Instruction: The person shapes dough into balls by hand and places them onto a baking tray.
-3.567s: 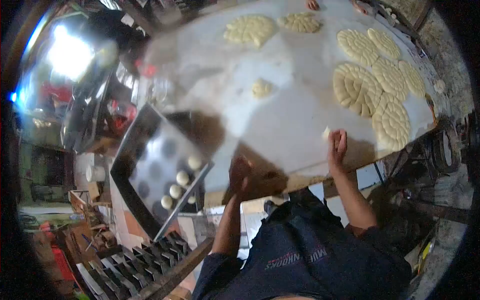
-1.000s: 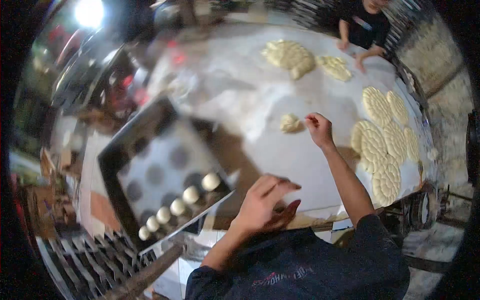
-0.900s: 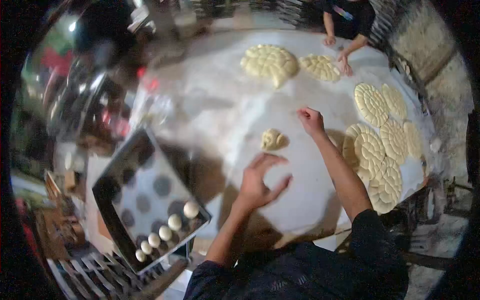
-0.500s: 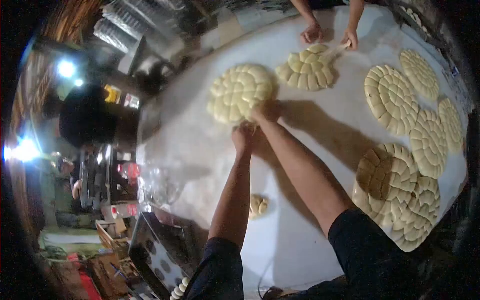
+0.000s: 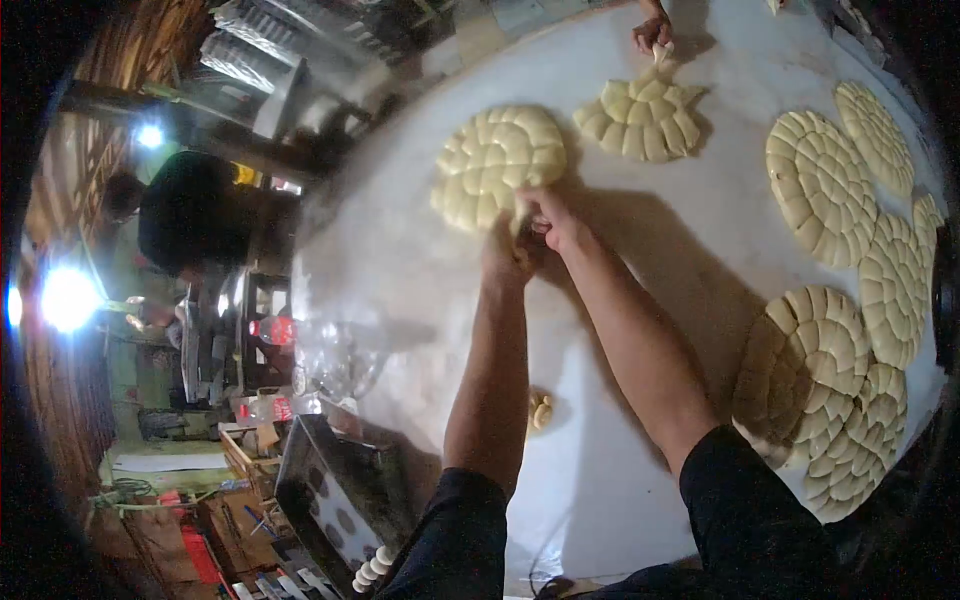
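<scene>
A round, pale dough slab (image 5: pixel 500 155), scored into many pieces, lies near the far side of the table (image 5: pixel 620 350). At its near edge my left hand (image 5: pixel 508 250) and my right hand (image 5: pixel 548 215) are close together, both closed on a narrow strip of dough (image 5: pixel 521 212) that joins the slab. The fingertips of my left hand are partly hidden. Closer to me, beside my left forearm, sits a small dough lump (image 5: pixel 541 410), partly covered by that arm.
Another person's hand (image 5: pixel 652 35) pinches the tip of a second scored dough piece (image 5: pixel 640 120). Several scored dough rounds (image 5: pixel 822 187) lie at the right. A dark tray (image 5: pixel 335 510) with dough balls (image 5: pixel 373 568) stands at lower left, below plastic bottles (image 5: pixel 275 330).
From near my body, both my hands have moved forward to the far dough slab and closed on its edge. The view has shifted, and the other person's hand has drawn dough outward.
</scene>
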A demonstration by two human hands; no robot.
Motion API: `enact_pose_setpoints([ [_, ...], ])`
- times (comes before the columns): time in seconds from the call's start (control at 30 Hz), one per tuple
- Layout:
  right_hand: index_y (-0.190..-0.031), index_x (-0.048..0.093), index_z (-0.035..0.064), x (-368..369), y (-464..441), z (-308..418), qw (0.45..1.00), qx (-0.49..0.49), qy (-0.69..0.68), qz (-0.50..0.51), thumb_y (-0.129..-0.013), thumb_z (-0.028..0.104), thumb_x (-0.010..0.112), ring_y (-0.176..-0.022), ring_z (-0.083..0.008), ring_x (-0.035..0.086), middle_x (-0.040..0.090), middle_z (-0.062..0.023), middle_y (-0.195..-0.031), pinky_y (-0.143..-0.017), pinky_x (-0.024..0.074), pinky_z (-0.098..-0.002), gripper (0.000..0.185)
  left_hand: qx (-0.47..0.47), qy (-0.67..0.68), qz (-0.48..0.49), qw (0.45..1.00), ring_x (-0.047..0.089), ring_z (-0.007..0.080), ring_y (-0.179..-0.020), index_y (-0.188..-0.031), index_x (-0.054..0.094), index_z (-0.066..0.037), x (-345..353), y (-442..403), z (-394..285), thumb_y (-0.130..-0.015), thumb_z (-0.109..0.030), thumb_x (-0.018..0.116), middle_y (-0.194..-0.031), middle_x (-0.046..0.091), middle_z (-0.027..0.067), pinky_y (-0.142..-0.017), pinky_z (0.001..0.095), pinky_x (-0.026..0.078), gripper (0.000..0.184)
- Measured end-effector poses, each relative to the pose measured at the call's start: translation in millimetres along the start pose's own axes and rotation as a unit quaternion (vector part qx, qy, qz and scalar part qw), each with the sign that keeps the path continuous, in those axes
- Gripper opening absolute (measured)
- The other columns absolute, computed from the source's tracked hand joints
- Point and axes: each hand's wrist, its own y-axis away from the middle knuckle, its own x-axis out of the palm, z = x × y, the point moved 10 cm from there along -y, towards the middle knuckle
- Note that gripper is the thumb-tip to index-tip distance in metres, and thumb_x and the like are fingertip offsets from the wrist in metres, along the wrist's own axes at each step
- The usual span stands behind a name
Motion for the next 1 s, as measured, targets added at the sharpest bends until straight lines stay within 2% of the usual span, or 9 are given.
enact_pose_setpoints([
  [0.07, -0.103, 0.061, 0.0124, -18.9, -2.4, -8.7, 0.99, -0.024, 0.092, -0.107, -0.073, 0.037, 0.073, -0.072, -0.0142, 0.052, 0.06, -0.0025, -0.089, -0.065, 0.0425, -0.0305, 0.041, 0.051, 0.012, 0.039, 0.998, 0.065, 0.0274, -0.08, -0.119, 0.056, 0.0, -3.1, 8.1, 2.4, -0.095, -0.041, 0.05, -0.103, 0.064, 0.0137, -0.065, 0.035, 0.055, 0.048],
  [0.13, -0.101, 0.062, 0.0116, -48.6, -8.9, -27.9, 0.981, -0.047, 0.11, -0.154, -0.074, 0.033, 0.074, -0.073, -0.0139, 0.055, 0.061, -0.0031, -0.089, -0.064, 0.0448, -0.0334, 0.037, 0.137, -0.134, -0.16, 0.968, 0.065, 0.0286, -0.081, -0.118, 0.058, 0.003, -48.2, 27.2, 1.4, -0.094, -0.039, 0.053, -0.105, 0.065, 0.0146, -0.071, 0.0358, 0.054, 0.049],
  [0.2, -0.098, 0.063, 0.0108, -94.7, -39.6, -61.7, 0.982, -0.077, 0.065, -0.159, -0.075, 0.029, 0.075, -0.073, -0.0137, 0.058, 0.063, -0.0038, -0.089, -0.062, 0.0471, -0.0364, 0.032, 0.23, -0.117, -0.119, 0.959, 0.065, 0.0272, -0.082, -0.111, 0.062, 0.005, -50.7, 46.4, 16.1, -0.091, -0.037, 0.058, -0.103, 0.066, 0.0168, -0.071, 0.0359, 0.053, 0.047],
  [0.27, -0.09, 0.063, 0.01, -95.4, 41.3, -40.3, 0.951, -0.095, 0.167, -0.241, -0.074, 0.026, 0.077, -0.066, -0.0131, 0.056, 0.063, -0.0033, -0.082, -0.058, 0.0456, -0.0337, 0.027, 0.163, -0.298, -0.292, 0.894, 0.065, 0.0262, -0.082, -0.104, 0.064, 0.005, -47.6, 106.9, 23.1, -0.09, -0.038, 0.059, -0.096, 0.068, 0.0192, -0.072, 0.037, 0.053, 0.046],
  [0.37, -0.082, 0.063, 0.0093, -88.7, 142.2, -20.4, 0.924, -0.096, 0.261, -0.262, -0.073, 0.023, 0.078, -0.058, -0.0118, 0.053, 0.061, -0.002, -0.073, -0.052, 0.0427, -0.0301, 0.022, 0.164, -0.41, -0.346, 0.828, 0.066, 0.028, -0.081, -0.095, 0.065, 0.005, -20.9, 190.4, 34.5, -0.09, -0.043, 0.058, -0.088, 0.069, 0.0197, -0.075, 0.0387, 0.051, 0.049],
  [0.6, -0.079, 0.062, 0.0092, -87.3, 325.9, -65.9, 0.944, -0.124, 0.209, -0.223, -0.076, 0.02, 0.08, -0.055, -0.0088, 0.051, 0.058, 0.0011, -0.069, -0.048, 0.0373, -0.0263, 0.021, 0.319, -0.466, -0.246, 0.788, 0.063, 0.0347, -0.077, -0.09, 0.066, 0.0, -69.5, 296.6, 78.1, -0.091, -0.044, 0.058, -0.081, 0.066, 0.0215, -0.073, 0.0428, 0.049, 0.045],
  [0.77, -0.1, 0.056, 0.0099, -29.7, 449.2, -138.8, 0.917, -0.28, 0.259, -0.119, -0.082, 0.006, 0.074, -0.073, -0.0099, 0.059, 0.061, 0.0008, -0.085, -0.059, 0.0492, -0.0261, 0.026, 0.323, -0.357, -0.085, 0.872, 0.054, 0.014, -0.072, -0.089, 0.062, -0.003, -109.2, 401.8, 80.4, -0.088, -0.029, 0.07, -0.079, 0.061, 0.006, -0.066, 0.0281, 0.046, 0.027],
  [0.93, -0.093, 0.049, 0.0092, -43.4, 504.3, -173.8, 0.86, -0.294, 0.325, -0.262, -0.081, 0.004, 0.073, -0.073, -0.0118, 0.059, 0.062, -0.0027, -0.087, -0.059, 0.05, -0.028, 0.027, 0.362, -0.347, 0.063, 0.863, 0.052, 0.0101, -0.073, -0.093, 0.056, -0.004, -141.8, 456.1, 54.0, -0.092, -0.024, 0.066, -0.079, 0.057, 0.0012, -0.066, 0.0261, 0.045, 0.023],
  [1.0, -0.108, 0.046, 0.0103, -33.2, 521.0, -160.6, 0.893, -0.295, 0.246, -0.234, -0.08, 0.003, 0.074, -0.073, -0.0129, 0.059, 0.062, -0.0049, -0.087, -0.06, 0.0489, -0.028, 0.041, 0.363, -0.334, 0.067, 0.867, 0.051, 0.0098, -0.073, -0.095, 0.055, -0.004, -161.7, 465.9, 38.5, -0.093, -0.023, 0.063, -0.079, 0.055, 0.0009, -0.066, 0.0257, 0.045, 0.02],
])
